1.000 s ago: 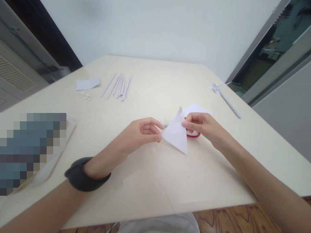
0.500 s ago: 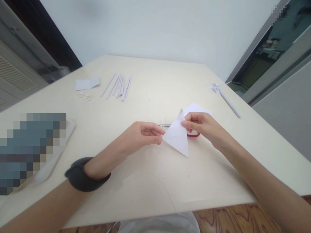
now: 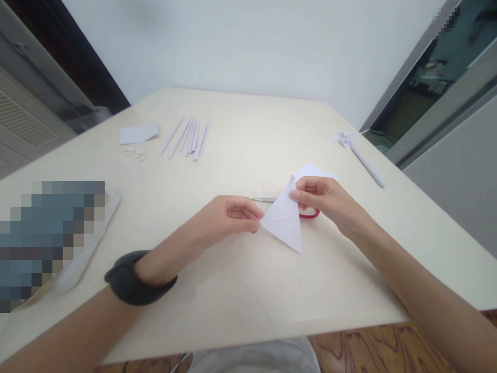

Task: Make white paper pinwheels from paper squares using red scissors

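A white piece of paper [image 3: 282,217], folded into a triangle, is held up between both hands over the table. My left hand [image 3: 238,215] pinches its left corner between thumb and fingertips. On the opposite edge, my right hand [image 3: 320,194] grips it with the thumb in front, the fingers partly hidden behind. Scissors [image 3: 310,213] with a red handle lie behind the triangle, their blades pointing left and their middle covered by the paper. Another white sheet [image 3: 310,171] lies just beyond my right hand.
Several rolled paper sticks [image 3: 190,137] lie at the back left, beside a folded paper [image 3: 137,133] and a small pile of pale bits [image 3: 135,153]. A paper pinwheel [image 3: 365,160] on a stick lies at the right. A blurred-out object [image 3: 50,238] rests at the left edge.
The triangle's top corner has tipped slightly to the right with my right hand, which has shifted up a little. My left hand has stayed in nearly the same place.
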A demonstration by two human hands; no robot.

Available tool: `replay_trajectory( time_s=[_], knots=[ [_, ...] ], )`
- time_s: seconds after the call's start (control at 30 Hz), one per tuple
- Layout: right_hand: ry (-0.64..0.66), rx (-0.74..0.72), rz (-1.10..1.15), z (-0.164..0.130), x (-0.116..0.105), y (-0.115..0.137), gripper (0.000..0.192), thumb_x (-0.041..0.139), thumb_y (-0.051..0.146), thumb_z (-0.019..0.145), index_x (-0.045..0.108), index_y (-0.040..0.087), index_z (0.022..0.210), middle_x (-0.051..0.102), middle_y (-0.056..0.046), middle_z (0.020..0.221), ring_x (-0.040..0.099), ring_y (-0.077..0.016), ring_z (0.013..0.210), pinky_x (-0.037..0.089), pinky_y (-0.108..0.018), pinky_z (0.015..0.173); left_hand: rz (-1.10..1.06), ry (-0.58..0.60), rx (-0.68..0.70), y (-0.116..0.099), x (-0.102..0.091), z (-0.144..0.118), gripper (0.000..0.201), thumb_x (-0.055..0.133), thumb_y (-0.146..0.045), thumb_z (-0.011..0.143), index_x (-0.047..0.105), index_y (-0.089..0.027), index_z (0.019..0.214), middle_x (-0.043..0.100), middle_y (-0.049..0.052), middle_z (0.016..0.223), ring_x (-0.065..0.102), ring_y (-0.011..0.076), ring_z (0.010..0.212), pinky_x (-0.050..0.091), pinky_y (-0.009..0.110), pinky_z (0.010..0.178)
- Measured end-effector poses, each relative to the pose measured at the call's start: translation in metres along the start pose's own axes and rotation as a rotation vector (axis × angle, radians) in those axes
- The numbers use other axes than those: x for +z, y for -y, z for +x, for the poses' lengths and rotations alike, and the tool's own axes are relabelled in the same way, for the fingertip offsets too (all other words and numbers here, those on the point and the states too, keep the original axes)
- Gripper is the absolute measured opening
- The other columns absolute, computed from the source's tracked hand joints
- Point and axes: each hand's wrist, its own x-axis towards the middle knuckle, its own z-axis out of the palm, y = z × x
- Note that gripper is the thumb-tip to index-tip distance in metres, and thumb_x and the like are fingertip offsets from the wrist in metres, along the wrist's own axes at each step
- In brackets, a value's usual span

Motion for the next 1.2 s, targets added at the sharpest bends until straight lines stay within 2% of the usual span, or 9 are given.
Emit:
replay_trajectory(
  time_s=[0.1, 0.33, 0.53, 0.7, 1.03, 1.2],
  knots=[
    [-0.014, -0.006, 0.018, 0.000, 0.001, -0.001, 0.024, 0.065, 0.034, 0.076, 0.054, 0.015, 0.069, 0.050, 0.002, 0.061, 0.043, -0.0074, 0.056, 0.029, -0.021, 0.050, -0.005, 0.023, -0.016, -0.002, 0.000, -0.001, 0.008, 0.066, -0.019, 0.067, 0.068, -0.020, 0.074, 0.067, -0.003, 0.068, 0.062, 0.0137, 0.070, 0.045, 0.022, 0.066],
    [-0.023, 0.005, 0.011, -0.002, 0.000, 0.000, 0.026, 0.065, 0.035, 0.077, 0.052, 0.015, 0.066, 0.049, 0.003, 0.060, 0.041, -0.0069, 0.055, 0.029, -0.020, 0.049, -0.002, -0.007, 0.002, 0.004, 0.002, 0.001, 0.006, 0.066, -0.019, 0.066, 0.067, -0.020, 0.072, 0.067, -0.003, 0.065, 0.061, 0.0132, 0.066, 0.044, 0.023, 0.064],
    [0.005, 0.001, 0.030, -0.001, -0.001, 0.001, 0.019, 0.063, 0.033, 0.079, 0.060, 0.014, 0.078, 0.055, 0.000, 0.071, 0.044, -0.0080, 0.060, 0.033, -0.021, 0.054, 0.023, 0.079, 0.031, 0.009, 0.002, 0.004, 0.008, 0.066, -0.021, 0.065, 0.068, -0.020, 0.072, 0.067, -0.001, 0.064, 0.061, 0.0159, 0.066, 0.045, 0.026, 0.064],
    [-0.020, -0.016, 0.037, 0.000, -0.001, -0.001, 0.019, 0.064, 0.032, 0.078, 0.058, 0.014, 0.074, 0.059, -0.002, 0.076, 0.044, -0.0075, 0.059, 0.033, -0.022, 0.053, 0.023, 0.052, 0.057, 0.010, 0.002, 0.005, 0.009, 0.066, -0.023, 0.064, 0.068, -0.020, 0.072, 0.067, 0.000, 0.064, 0.061, 0.0167, 0.065, 0.045, 0.027, 0.062],
    [-0.062, -0.037, 0.048, 0.000, 0.000, -0.002, 0.022, 0.066, 0.031, 0.077, 0.054, 0.016, 0.065, 0.051, 0.002, 0.062, 0.048, -0.0091, 0.060, 0.034, -0.021, 0.054, 0.030, 0.097, 0.039, 0.007, 0.000, 0.004, 0.010, 0.066, -0.023, 0.065, 0.068, -0.020, 0.074, 0.067, -0.001, 0.066, 0.061, 0.0163, 0.067, 0.046, 0.026, 0.064],
    [-0.082, -0.041, 0.014, -0.002, 0.000, 0.000, 0.019, 0.061, 0.032, 0.081, 0.060, 0.016, 0.071, 0.060, -0.003, 0.074, 0.053, -0.0120, 0.068, 0.038, -0.024, 0.060, 0.037, 0.128, 0.039, 0.005, -0.002, 0.004, 0.009, 0.066, -0.023, 0.067, 0.068, -0.020, 0.075, 0.068, -0.001, 0.069, 0.062, 0.0155, 0.069, 0.047, 0.026, 0.067]
  ],
)
